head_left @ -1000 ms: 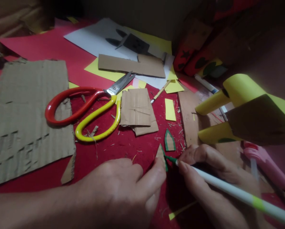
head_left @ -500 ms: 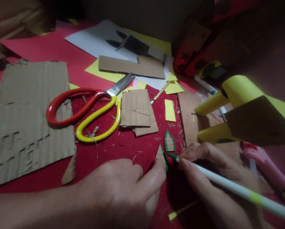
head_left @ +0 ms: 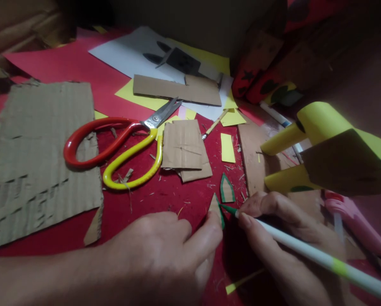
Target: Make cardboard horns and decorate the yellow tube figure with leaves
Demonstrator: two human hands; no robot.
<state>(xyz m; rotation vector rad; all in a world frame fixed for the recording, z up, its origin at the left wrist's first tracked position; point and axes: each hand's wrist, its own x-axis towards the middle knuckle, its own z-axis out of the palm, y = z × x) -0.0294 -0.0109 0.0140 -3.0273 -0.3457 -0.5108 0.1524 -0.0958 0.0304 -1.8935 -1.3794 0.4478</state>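
Left hand [head_left: 177,250]: fingers narrow, holding small pointed brown cardboard piece [head_left: 213,207] at its lower part; pinched or pressed down, I cannot tell. Piece is over dark red surface [head_left: 158,195]. Right hand [head_left: 277,259]: holding white pen with green tip [head_left: 298,245], tip at piece's right edge. Weak hold could let piece turn, making border uneven; slipping tip could stain surface or fingertip.

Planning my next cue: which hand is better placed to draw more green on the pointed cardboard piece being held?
The right hand, I'd judge: it holds the marker, with the green tip at the edge of the cardboard piece. The left hand is taken up with holding that piece.
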